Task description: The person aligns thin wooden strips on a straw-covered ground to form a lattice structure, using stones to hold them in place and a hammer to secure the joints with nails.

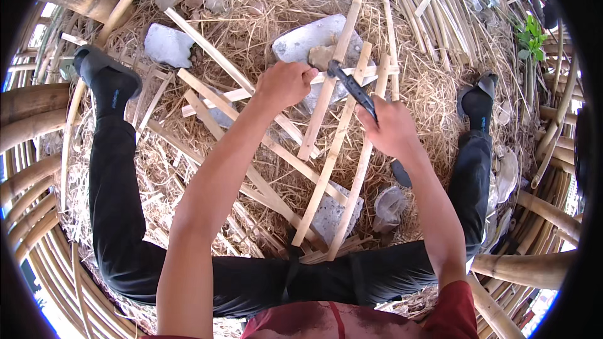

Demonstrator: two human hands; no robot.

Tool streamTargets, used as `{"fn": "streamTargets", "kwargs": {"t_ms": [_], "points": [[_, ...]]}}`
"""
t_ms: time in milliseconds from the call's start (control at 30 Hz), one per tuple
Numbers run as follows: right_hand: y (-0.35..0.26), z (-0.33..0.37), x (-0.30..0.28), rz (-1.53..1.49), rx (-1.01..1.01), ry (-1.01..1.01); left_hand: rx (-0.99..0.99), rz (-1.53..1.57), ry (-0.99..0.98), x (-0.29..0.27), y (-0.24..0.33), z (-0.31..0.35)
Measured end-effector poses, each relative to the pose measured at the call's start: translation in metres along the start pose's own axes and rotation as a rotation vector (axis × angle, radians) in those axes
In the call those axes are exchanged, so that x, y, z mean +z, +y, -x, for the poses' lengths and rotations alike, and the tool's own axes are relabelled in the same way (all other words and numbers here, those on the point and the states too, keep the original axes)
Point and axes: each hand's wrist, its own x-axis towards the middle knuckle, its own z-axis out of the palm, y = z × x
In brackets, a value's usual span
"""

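Flat split-bamboo strips [347,129] cross one another in a loose lattice on the straw in front of me. My left hand [286,86] is closed over a crosswise strip [229,97], left of a crossing; its fingers hide whatever they hold. In my right hand [391,127] is a dark-handled hammer [357,90], gripped near the handle's end. The hammer's head lies over the crossing of a long slanting strip and the crosswise one, close to my left hand. I cannot tell whether it touches the wood.
A pale concrete block [311,36] and a small brown stone [321,56] lie just beyond the crossing. Another white block [168,45] sits farther left. My legs stretch out on both sides. Bamboo poles [527,269] stand around, with a bundle of strips [418,6] at the far right.
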Motion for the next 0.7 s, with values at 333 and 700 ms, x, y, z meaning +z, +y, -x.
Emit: {"fn": "streamTargets", "kwargs": {"t_ms": [333, 700], "points": [[-0.021, -0.001, -0.030, -0.215, 0.126, -0.036, -0.013, -0.002, -0.005, 0.006, -0.006, -0.003], [0.028, 0.028, -0.009, -0.435, 0.285, 0.325, -0.015, -0.018, -0.040, -0.001, -0.002, 0.002]]}}
